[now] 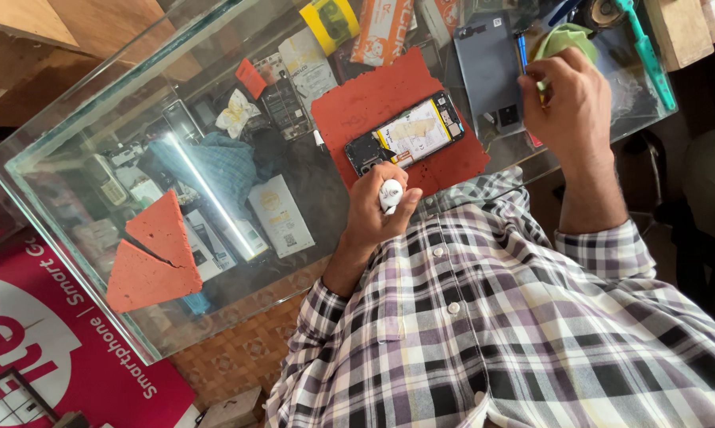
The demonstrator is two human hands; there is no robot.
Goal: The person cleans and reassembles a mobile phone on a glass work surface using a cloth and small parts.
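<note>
1. An opened smartphone (411, 133), back cover off with battery and board exposed, is laid on a red mat (373, 103) just above centre of the frame; the mat likely serves to keep it from sliding on the glass counter (72, 150).
2. The left hand (377, 204), just below the phone, is closed around a small white tool handle (391, 192), its tip aimed at the phone's lower end.
3. The right hand (573, 99), upper right, is closed on a blue-handled tool (521, 47) and a green cloth (567, 38), kept off the phone.
4. A grey back cover (491, 67) is set aside right of the mat.
5. Broken red mat pieces (155, 254) lie lower left, well apart.
</note>
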